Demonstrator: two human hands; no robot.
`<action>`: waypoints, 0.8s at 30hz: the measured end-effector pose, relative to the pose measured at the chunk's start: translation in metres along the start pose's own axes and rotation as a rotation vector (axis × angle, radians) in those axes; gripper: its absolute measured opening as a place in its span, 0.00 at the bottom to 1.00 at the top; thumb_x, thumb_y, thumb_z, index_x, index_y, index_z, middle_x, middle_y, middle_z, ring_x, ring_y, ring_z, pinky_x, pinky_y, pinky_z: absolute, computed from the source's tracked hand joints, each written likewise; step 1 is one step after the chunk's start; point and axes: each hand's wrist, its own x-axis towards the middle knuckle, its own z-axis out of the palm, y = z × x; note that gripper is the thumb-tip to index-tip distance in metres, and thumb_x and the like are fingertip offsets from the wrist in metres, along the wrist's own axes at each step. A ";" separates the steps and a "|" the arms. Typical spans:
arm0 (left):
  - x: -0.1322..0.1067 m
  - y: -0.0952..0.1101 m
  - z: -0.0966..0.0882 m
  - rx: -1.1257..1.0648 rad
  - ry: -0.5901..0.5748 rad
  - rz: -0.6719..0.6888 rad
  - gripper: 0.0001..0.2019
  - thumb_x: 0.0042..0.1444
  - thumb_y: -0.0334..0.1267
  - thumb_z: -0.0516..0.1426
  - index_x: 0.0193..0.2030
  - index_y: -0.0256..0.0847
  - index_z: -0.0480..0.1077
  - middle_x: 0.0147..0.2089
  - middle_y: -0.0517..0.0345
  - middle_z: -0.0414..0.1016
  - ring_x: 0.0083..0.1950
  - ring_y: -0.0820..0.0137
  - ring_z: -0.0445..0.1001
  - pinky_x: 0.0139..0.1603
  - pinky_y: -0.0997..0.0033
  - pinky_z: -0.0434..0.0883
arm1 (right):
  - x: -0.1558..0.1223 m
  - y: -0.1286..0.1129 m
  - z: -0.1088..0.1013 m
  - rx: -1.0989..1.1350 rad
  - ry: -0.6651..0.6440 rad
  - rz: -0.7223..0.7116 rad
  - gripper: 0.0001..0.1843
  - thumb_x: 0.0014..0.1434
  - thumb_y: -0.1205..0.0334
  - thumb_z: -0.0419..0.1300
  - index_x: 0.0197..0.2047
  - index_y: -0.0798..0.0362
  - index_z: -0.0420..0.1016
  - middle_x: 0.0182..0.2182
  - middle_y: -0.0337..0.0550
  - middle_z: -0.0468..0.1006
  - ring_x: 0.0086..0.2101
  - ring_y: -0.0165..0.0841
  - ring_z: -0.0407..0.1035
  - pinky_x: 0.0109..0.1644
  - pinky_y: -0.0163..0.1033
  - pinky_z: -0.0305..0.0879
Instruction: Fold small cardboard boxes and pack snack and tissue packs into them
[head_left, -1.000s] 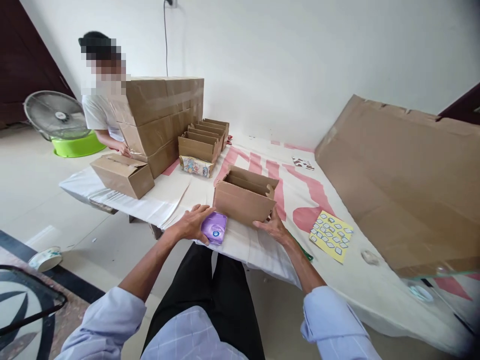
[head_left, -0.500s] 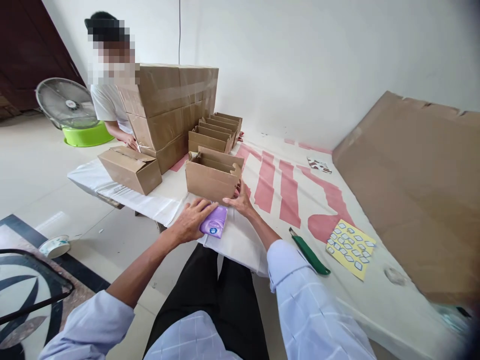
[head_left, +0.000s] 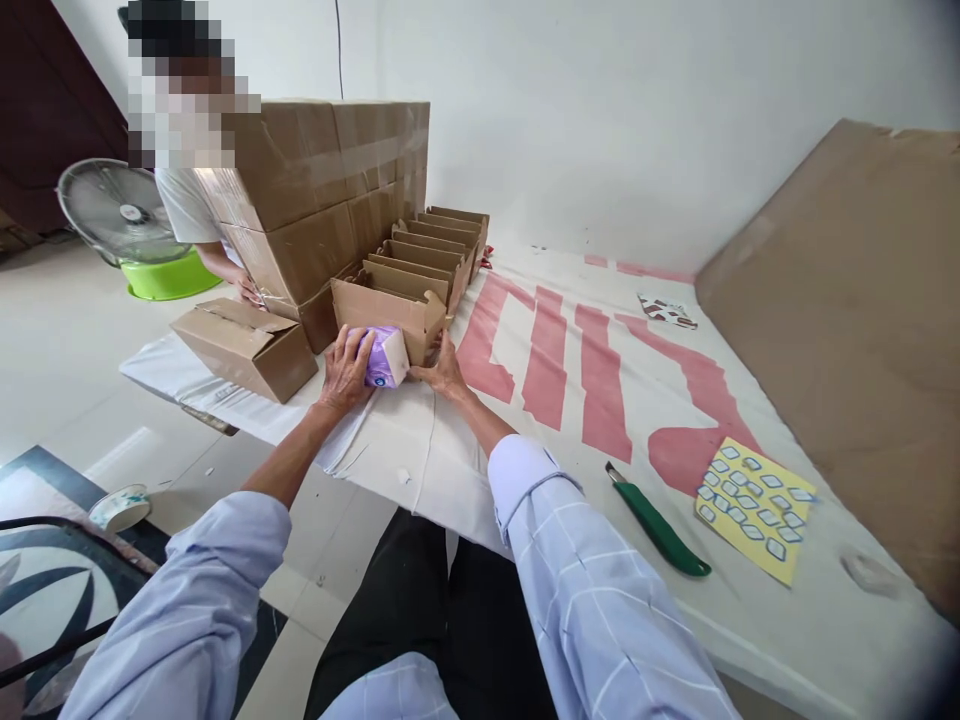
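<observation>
My left hand (head_left: 346, 372) is closed over a purple soft pack of tissues (head_left: 386, 357), which has a white end facing right. The pack is against or just before the near side of an open cardboard box (head_left: 390, 312). At that box's right end is my right hand (head_left: 444, 370), with fingers round the corner and thumb stretched toward the pack. The box's flaps stand up, and its inside is mostly hidden from here. Directly behind it runs a row of similar open boxes (head_left: 439, 252).
Taped cartons (head_left: 307, 190) are stacked on the left, with a closed carton (head_left: 247, 345) in front. A co-worker's hand (head_left: 247, 288) is beside them. On the right lie a green utility knife (head_left: 660, 522), a yellow sticker sheet (head_left: 754, 510) and a large cardboard sheet (head_left: 840, 330).
The open box has moved back and left, up to the row of boxes. My left hand has carried the tissue pack forward and raised it beside the box; my right hand stays at the box's end.
</observation>
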 end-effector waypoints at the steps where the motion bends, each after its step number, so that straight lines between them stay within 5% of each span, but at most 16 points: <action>1: -0.002 0.001 0.002 0.003 -0.040 -0.014 0.46 0.60 0.44 0.65 0.83 0.39 0.55 0.83 0.29 0.56 0.87 0.33 0.44 0.80 0.37 0.53 | -0.005 0.000 -0.003 -0.008 0.003 0.029 0.71 0.54 0.47 0.79 0.86 0.52 0.40 0.77 0.65 0.59 0.76 0.56 0.57 0.80 0.65 0.58; 4: -0.019 0.004 -0.002 -0.011 -0.125 -0.023 0.49 0.58 0.44 0.66 0.84 0.44 0.53 0.86 0.33 0.49 0.88 0.31 0.41 0.78 0.33 0.55 | -0.030 -0.002 -0.016 -0.028 -0.014 0.097 0.63 0.56 0.50 0.77 0.85 0.52 0.48 0.79 0.62 0.58 0.78 0.55 0.52 0.82 0.64 0.53; 7: -0.037 0.014 -0.016 -0.029 -0.151 -0.039 0.49 0.56 0.43 0.66 0.83 0.48 0.55 0.86 0.36 0.48 0.87 0.30 0.43 0.76 0.31 0.60 | -0.062 -0.008 -0.033 -0.035 -0.018 0.115 0.52 0.61 0.52 0.73 0.82 0.50 0.57 0.76 0.60 0.63 0.77 0.53 0.56 0.81 0.63 0.56; 12: -0.051 0.047 -0.030 -0.037 -0.003 -0.213 0.34 0.65 0.43 0.62 0.76 0.43 0.64 0.76 0.34 0.65 0.77 0.39 0.65 0.73 0.41 0.67 | -0.115 -0.026 -0.059 -0.055 -0.005 0.026 0.37 0.65 0.52 0.69 0.74 0.47 0.70 0.72 0.54 0.71 0.73 0.50 0.64 0.78 0.61 0.62; 19: -0.043 0.071 -0.013 -0.066 -0.243 -0.462 0.23 0.68 0.52 0.63 0.61 0.40 0.69 0.61 0.35 0.80 0.64 0.40 0.79 0.61 0.48 0.75 | -0.207 -0.036 -0.084 -0.222 -0.033 -0.082 0.21 0.65 0.59 0.68 0.61 0.50 0.81 0.65 0.56 0.78 0.68 0.50 0.70 0.74 0.62 0.69; 24: -0.034 0.071 0.001 -0.071 -0.248 -0.549 0.21 0.69 0.53 0.61 0.58 0.39 0.68 0.60 0.30 0.81 0.66 0.38 0.78 0.61 0.47 0.75 | -0.254 -0.030 -0.092 -0.274 0.002 -0.088 0.18 0.64 0.65 0.66 0.57 0.49 0.82 0.60 0.54 0.81 0.62 0.49 0.74 0.68 0.61 0.75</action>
